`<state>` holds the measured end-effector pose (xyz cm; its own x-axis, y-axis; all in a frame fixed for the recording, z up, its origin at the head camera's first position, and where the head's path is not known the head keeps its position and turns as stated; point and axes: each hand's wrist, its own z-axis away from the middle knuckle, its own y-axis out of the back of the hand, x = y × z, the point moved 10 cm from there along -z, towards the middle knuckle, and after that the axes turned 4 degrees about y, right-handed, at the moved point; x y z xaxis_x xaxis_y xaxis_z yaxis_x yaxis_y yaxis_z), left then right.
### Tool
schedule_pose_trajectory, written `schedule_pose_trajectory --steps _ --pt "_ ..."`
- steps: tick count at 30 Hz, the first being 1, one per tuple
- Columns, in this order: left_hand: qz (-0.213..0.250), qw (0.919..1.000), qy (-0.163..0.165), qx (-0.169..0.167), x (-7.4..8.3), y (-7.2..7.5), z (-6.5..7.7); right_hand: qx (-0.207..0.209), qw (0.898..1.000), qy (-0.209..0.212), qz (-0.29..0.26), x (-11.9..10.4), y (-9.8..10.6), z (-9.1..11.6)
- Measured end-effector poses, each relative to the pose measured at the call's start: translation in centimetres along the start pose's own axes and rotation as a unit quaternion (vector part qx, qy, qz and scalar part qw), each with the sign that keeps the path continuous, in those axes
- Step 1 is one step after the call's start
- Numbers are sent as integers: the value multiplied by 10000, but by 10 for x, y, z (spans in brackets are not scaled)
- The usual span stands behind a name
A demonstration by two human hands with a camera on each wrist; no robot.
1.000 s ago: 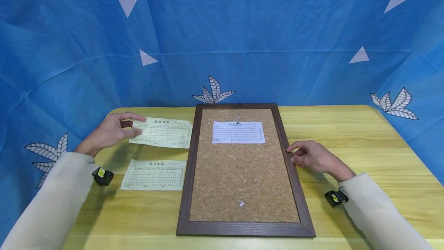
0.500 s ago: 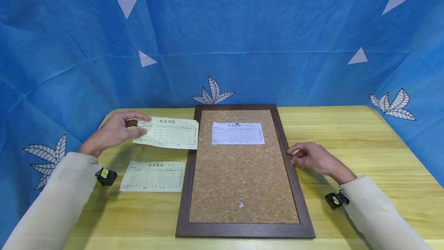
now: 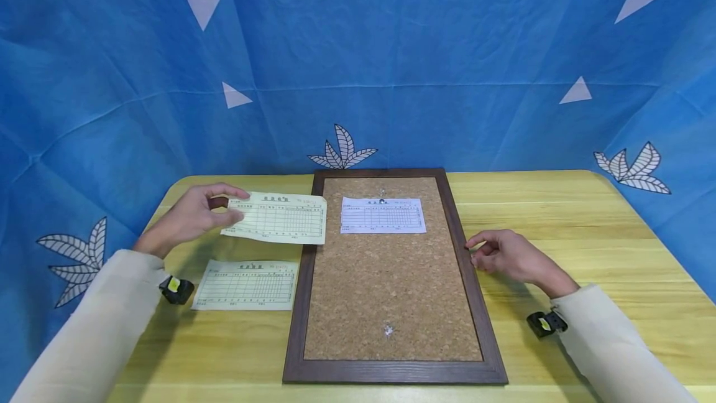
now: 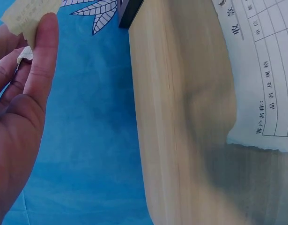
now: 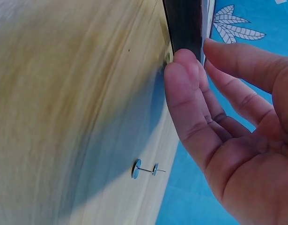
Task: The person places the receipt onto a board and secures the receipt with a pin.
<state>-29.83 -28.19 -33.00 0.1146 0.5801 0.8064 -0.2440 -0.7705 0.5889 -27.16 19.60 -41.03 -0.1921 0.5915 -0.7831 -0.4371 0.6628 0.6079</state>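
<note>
My left hand (image 3: 190, 216) pinches the left end of a pale yellow receipt form (image 3: 282, 219) between thumb and fingers. Its far end overlaps the left frame of a cork board (image 3: 391, 285) in the head view. A corner of that form shows at the fingertips in the left wrist view. Pinned to the board's upper part by a dark tack (image 3: 382, 201) is a white receipt form (image 3: 383, 219). My right hand (image 3: 511, 257) has its loosely bent fingertips at the board's right dark wooden edge (image 5: 186, 26), gripping nothing.
Another yellow receipt form (image 3: 246, 285) lies on the wooden table (image 3: 559, 216), left of the board. Two thumbtacks (image 5: 136, 168) lie beneath the right hand in the right wrist view. A blue curtain (image 3: 447, 48) hangs behind the table. The board has a whitish mark (image 3: 388, 331) low down.
The left hand has carried its yellow receipt form to the right, so its end now overlaps the board's left frame. The right hand has hardly moved.
</note>
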Motion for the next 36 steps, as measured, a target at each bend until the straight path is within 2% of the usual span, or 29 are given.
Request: schedule_pose_trajectory --steps 5,16,27,36 --pt "-1 10000 70 9 -2 -2 0 9 10000 12 -56 1 -2 -1" --pt "-8 10000 -53 -42 2 -11 -2 27 10000 -19 -32 -1 -2 -1" --pt "-39 10000 44 -64 4 -20 -3 236 9984 213 457 -22 2 -11" --pt "-23 10000 33 -77 6 -24 -5 157 9984 275 478 -34 -4 -22"
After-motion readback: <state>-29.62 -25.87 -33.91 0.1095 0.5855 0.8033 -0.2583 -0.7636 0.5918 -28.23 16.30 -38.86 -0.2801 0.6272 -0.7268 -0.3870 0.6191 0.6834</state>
